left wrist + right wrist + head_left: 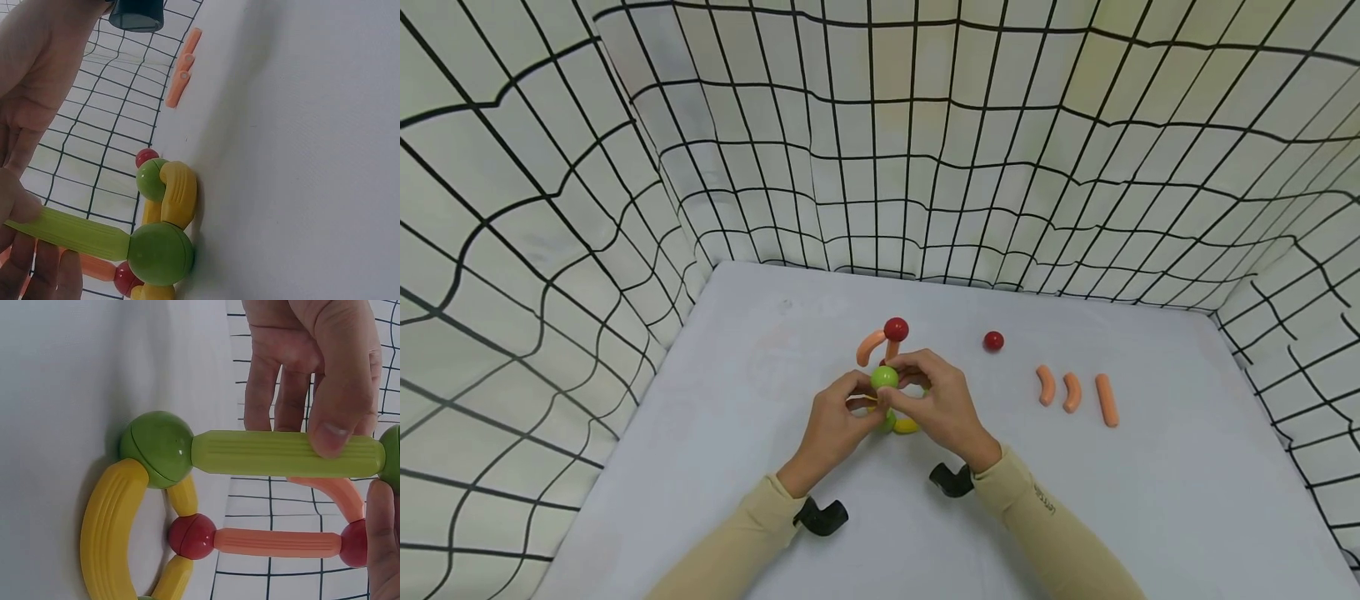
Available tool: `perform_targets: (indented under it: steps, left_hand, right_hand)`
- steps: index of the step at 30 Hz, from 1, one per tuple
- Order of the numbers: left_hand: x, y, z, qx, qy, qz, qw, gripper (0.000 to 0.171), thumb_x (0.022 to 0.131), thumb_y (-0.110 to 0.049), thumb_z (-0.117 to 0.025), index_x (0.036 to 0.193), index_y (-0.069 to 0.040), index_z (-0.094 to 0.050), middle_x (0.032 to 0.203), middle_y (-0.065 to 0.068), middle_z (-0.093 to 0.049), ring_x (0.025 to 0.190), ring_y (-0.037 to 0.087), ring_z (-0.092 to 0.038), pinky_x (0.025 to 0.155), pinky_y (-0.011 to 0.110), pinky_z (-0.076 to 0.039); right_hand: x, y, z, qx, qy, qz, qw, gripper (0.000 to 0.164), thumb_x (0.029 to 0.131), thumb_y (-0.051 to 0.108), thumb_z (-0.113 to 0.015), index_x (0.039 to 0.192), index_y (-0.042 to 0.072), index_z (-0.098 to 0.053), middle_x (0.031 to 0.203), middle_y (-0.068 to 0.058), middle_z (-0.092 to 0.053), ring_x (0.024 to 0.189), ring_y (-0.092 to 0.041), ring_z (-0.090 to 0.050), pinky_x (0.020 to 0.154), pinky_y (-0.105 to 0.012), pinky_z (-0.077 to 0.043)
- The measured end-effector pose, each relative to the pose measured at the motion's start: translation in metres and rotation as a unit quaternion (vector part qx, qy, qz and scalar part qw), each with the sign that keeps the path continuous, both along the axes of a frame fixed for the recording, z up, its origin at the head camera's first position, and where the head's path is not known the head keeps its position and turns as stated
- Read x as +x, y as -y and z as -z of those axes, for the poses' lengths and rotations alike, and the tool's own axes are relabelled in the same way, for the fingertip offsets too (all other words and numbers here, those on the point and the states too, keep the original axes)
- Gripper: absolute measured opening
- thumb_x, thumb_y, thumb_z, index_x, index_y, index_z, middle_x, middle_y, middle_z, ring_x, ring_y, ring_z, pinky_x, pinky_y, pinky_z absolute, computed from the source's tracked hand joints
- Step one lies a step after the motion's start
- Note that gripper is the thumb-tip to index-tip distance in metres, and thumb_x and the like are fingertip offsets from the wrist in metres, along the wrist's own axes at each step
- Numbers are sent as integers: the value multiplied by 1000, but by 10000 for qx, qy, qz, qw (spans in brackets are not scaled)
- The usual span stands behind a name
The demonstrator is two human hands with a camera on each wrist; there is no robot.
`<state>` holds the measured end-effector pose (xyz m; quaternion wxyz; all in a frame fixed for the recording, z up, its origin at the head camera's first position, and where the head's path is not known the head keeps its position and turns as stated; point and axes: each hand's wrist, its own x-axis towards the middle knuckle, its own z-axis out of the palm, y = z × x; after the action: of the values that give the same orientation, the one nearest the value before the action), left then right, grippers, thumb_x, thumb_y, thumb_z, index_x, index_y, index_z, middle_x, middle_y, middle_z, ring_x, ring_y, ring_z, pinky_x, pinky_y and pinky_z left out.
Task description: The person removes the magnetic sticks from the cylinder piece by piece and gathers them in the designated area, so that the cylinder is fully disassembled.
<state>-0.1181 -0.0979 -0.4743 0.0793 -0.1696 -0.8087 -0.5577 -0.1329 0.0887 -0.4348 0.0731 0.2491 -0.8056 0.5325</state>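
1) Head view: pinches upper green ball [884,378] with right hand [942,404], above white table [760,333]
2) Right wrist view: grips lime rod [262,454] with left hand [340,369], upright between upper green ball and lower green ball [159,447]
3) Head view: includes orange sticks [1107,400] at right

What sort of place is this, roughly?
Probably a screened-off test or recording station; nothing labels it. Signs: a plain white tabletop, black mesh over pale backing around it, and a ball-and-rod toy build with loose orange rods nearby.

Three sticks [1072,392] lie right of the assembly [885,378] (one ball [993,341] between)
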Motion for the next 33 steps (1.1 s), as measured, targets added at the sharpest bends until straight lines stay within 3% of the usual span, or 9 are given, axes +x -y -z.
perform_targets:
  steps: [7, 14, 24, 33]
  left_hand:
    - [0, 0, 0, 1, 30, 18, 10000, 23, 90, -6, -78, 110, -6, -67, 109, 10, -72, 103, 26, -74, 89, 32, -64]
    - [0, -1, -1, 220, 157, 45, 9996, 23, 88, 1, -76, 108, -6, -67, 108, 10, -72, 101, 25, -73, 89, 32, -64]
    - [0, 0, 0, 191, 193, 114, 9996, 23, 88, 1, -76, 109, -4, -67, 113, 13, -71, 106, 29, -73, 89, 34, -64]
    - [2, 0, 1, 104, 210, 124, 9996, 25, 88, 2, -76, 110, -4, -65, 113, 12, -70, 106, 28, -72, 89, 31, -64]
  right_hand:
    - [2, 1, 0, -142, 52, 81, 9999, 35, 88, 9, -82, 120, 5, -67, 111, -11, -70, 96, -16, -69, 92, -26, -62]
    - [3, -1, -16, -718, 80, 212, 9972, 33, 89, 3, -79, 120, 2, -66, 118, -14, -69, 97, -17, -69, 92, -31, -63]
    - [-3, -12, -15, -616, 429, 304, 9967, 36, 90, 6, -79, 123, 3, -67, 120, -14, -69, 101, -22, -70, 96, -32, -62]
    - [-12, -31, -9, -380, 388, 568, 9969, 36, 89, 9, -81, 122, 3, -67, 120, -13, -69, 101, -23, -70, 97, -30, -61]
